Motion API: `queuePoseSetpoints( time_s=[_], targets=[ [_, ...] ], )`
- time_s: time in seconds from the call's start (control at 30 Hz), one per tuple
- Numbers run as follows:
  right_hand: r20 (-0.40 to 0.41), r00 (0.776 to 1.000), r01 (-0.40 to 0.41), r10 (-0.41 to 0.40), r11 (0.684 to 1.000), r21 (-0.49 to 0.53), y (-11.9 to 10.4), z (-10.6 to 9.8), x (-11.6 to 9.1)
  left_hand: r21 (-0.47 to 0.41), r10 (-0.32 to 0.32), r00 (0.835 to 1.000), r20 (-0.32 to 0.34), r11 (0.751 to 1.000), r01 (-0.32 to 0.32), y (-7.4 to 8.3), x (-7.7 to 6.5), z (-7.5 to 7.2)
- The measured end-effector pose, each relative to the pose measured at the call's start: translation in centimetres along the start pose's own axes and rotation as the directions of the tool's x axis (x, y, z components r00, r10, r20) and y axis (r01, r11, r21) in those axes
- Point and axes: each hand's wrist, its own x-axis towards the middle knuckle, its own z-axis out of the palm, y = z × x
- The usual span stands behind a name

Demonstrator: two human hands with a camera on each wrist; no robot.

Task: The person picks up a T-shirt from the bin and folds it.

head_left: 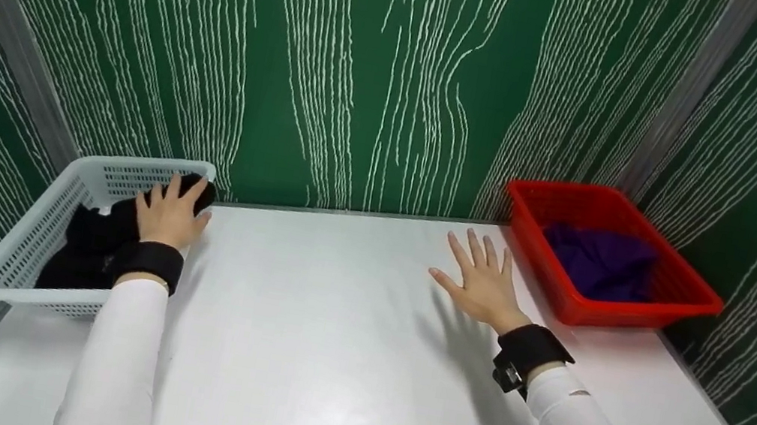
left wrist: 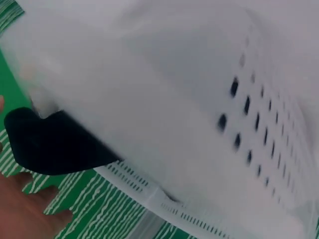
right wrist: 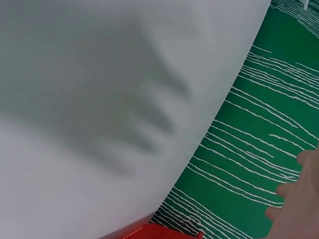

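Observation:
My left hand (head_left: 170,216) hovers over the right side of a white basket (head_left: 25,240), fingers spread. Black cloth items (head_left: 98,233) lie in that basket, partly covered by the hand; in the left wrist view a piece of black cloth (left wrist: 55,144) shows above the rim. Whether the left fingers touch the cloth I cannot tell. Above the table, with fingers splayed and nothing in it, is my right hand (head_left: 484,286). Just right of it stands a red basket (head_left: 550,278) with purple cloth (head_left: 602,263) inside.
Between the two baskets stretches a white tabletop (head_left: 315,324), with the right hand's shadow on it. Green walls (head_left: 504,88) with white wavy lines enclose the back and sides. Grey metal posts (head_left: 685,101) stand at the corners.

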Motion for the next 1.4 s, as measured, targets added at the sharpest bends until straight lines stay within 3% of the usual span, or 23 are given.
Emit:
queuePoseSetpoints(
  time_s=[0.23, 0.4, 0.47, 0.53, 0.6, 0.73, 0.87, 0.97, 1.03, 1.23, 1.4],
  targets=[
    [0.005, 1.0, -0.01, 0.01, 1.0, 0.001, 0.3, 0.2, -0.3, 0.046, 0.013, 0.997, 0.075, 0.999, -0.016, 0.4, 0.5, -0.8],
    [0.005, 1.0, -0.013, 0.013, 1.0, 0.017, 0.5, 0.5, -0.5, 0.157, 0.067, 0.997, -0.029, 0.986, -0.062, -0.5, 0.3, -1.1],
    [0.006, 1.0, -0.016, 0.016, 1.0, 0.017, 0.6, 0.6, -0.5, 0.187, 0.046, 0.999, -0.02, 0.982, -0.041, -1.4, 0.1, -1.6],
    [0.002, 1.0, -0.021, 0.02, 1.0, 0.017, 0.8, 0.6, -0.5, 0.197, -0.014, 0.999, 0.042, 0.98, 0.005, -2.5, -0.3, -2.1],
    [0.0, 1.0, -0.024, 0.024, 1.0, 0.015, 0.9, 0.5, -0.5, 0.196, -0.096, 0.981, 0.166, 0.979, 0.063, -3.2, -0.9, -2.7],
    [0.001, 1.0, -0.03, 0.03, 0.999, 0.017, 0.9, 0.5, -0.7, 0.157, -0.207, 0.909, 0.363, 0.975, 0.16, -3.9, -3.1, -3.0],
    [0.043, 0.999, -0.033, 0.031, 0.998, 0.047, 0.7, 0.9, -1.1, 0.068, -0.237, 0.857, 0.457, 0.97, 0.232, -4.2, -5.2, -2.5],
    [0.087, 0.996, -0.032, 0.025, 0.997, 0.077, 0.5, 1.5, -1.6, 0.012, -0.244, 0.843, 0.48, 0.962, 0.272, -4.7, -6.0, -2.1],
    [0.102, 0.994, -0.034, 0.025, 0.996, 0.081, 0.4, 2.0, -1.8, -0.006, -0.24, 0.844, 0.48, 0.961, 0.276, -5.0, -6.1, -1.7],
    [0.104, 0.994, -0.038, 0.03, 0.996, 0.084, 0.3, 3.3, -2.3, 0.02, -0.187, 0.882, 0.433, 0.98, 0.198, -6.5, -5.3, 0.3],
    [0.135, 0.991, -0.04, 0.026, 0.994, 0.106, 0.0, 4.0, -2.5, 0.055, -0.221, 0.91, 0.35, 0.975, 0.216, -7.2, -4.3, 1.2]
  ],
)
